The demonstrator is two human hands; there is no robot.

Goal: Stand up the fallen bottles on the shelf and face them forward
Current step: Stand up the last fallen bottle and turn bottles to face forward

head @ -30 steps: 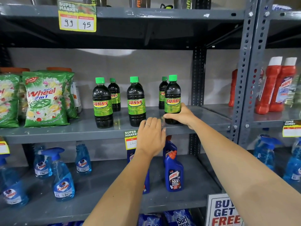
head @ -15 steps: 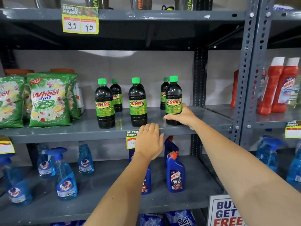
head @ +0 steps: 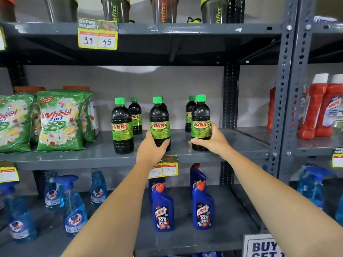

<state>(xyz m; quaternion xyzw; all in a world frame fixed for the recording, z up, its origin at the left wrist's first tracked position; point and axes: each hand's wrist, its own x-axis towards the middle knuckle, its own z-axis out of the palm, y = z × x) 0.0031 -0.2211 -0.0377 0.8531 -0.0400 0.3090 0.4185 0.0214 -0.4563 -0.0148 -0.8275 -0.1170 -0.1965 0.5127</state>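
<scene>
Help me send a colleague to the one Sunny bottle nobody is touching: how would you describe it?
On the middle grey shelf, right of the green Wheel packets, stands a front row of three Sunny bottles. It is the leftmost bottle, the only front one with no hand on it.

glossy dark plastic bottles (head: 160, 125) on a matt grey metal shelf (head: 104, 154)

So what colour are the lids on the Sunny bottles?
Bright green caps, clearest in the head view.
</scene>
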